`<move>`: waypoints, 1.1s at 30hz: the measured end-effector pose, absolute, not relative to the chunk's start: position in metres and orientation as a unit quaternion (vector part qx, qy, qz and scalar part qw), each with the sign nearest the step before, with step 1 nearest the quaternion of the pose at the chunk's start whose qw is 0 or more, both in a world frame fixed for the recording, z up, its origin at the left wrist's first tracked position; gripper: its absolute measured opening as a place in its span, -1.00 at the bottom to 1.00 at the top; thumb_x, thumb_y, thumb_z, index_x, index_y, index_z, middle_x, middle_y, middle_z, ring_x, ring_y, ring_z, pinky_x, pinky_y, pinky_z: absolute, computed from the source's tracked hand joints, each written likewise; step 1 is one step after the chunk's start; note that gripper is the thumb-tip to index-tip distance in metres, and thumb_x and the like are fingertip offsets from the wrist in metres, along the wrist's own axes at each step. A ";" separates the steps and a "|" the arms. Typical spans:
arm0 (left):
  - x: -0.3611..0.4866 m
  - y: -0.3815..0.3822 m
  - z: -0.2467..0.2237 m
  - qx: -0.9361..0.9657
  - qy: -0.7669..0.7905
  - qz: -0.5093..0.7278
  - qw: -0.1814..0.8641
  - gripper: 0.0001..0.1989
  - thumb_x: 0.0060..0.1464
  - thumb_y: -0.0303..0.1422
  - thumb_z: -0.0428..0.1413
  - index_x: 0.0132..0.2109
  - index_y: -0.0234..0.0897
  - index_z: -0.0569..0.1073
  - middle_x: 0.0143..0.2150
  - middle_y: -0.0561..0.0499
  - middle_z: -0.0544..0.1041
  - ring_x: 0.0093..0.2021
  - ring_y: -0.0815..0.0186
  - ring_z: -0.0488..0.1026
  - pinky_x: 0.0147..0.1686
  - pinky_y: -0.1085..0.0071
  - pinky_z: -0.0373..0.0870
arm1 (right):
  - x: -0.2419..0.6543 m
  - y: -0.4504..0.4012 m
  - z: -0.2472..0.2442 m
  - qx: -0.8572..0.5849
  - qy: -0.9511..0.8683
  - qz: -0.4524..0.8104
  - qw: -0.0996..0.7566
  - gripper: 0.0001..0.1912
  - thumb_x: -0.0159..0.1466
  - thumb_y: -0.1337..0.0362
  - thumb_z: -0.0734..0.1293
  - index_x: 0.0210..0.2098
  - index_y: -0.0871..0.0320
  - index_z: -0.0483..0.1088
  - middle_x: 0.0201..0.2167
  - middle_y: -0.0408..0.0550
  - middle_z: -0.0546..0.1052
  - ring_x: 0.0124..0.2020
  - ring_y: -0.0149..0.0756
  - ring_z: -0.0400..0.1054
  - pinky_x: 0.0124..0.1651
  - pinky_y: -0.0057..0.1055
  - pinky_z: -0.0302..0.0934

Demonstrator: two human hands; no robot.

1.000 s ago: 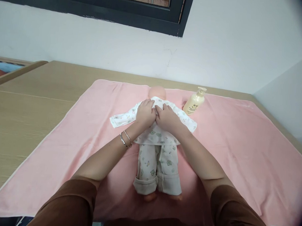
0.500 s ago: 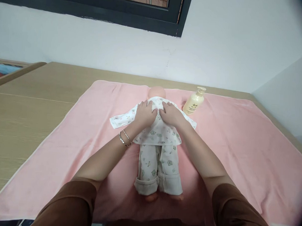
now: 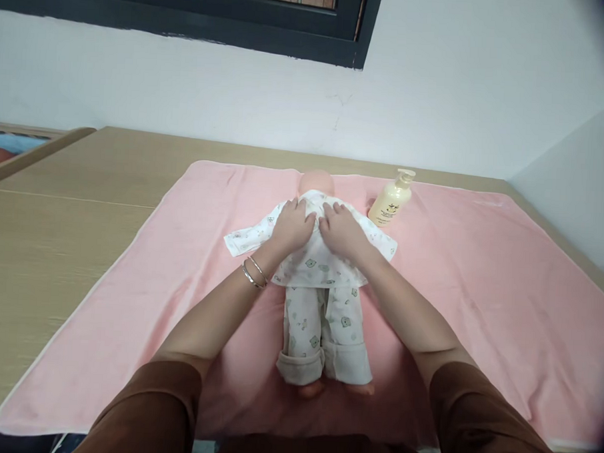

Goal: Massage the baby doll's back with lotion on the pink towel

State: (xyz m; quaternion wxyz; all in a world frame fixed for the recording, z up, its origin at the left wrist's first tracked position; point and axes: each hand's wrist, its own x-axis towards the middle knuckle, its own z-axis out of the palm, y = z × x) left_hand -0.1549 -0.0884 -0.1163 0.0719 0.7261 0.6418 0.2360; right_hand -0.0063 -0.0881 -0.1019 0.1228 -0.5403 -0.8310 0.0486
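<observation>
A baby doll [image 3: 316, 182] lies on a pink cloth [image 3: 181, 248], its head at the far side and its feet toward me. It wears a white printed top [image 3: 320, 271] and matching trousers [image 3: 348, 322] with turned-up cuffs. My left hand [image 3: 295, 225] rests on the upper chest of the top, fingers spread, two bangles on the wrist. Beside it, my right hand [image 3: 342, 229] lies on the other half of the chest, fingers apart. The thumbs are close together near the middle. Both sleeves stretch outward on the cloth.
A cream pump bottle [image 3: 390, 200] stands on the cloth to the right of the doll's head. The wooden table [image 3: 56, 242] shows at the left, with a wooden-edged bed or box [image 3: 40, 149] beyond it. Behind are a white wall and a dark window frame [image 3: 290, 36].
The whole view has shifted slightly. Both hands remain on the doll's chest, with little visible movement against the top.
</observation>
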 end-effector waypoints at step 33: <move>-0.164 -0.091 -0.097 0.769 0.620 0.135 0.074 -0.52 0.39 -0.36 -0.15 0.23 -0.61 0.43 0.27 -0.48 0.49 0.33 -0.12 0.43 0.39 0.02 0.31 | -0.016 -0.100 -0.094 -0.531 -0.831 0.030 0.162 -0.59 0.40 0.37 0.12 0.02 0.32 0.55 -0.06 0.31 0.62 0.08 0.11 0.45 0.22 -0.11 0.27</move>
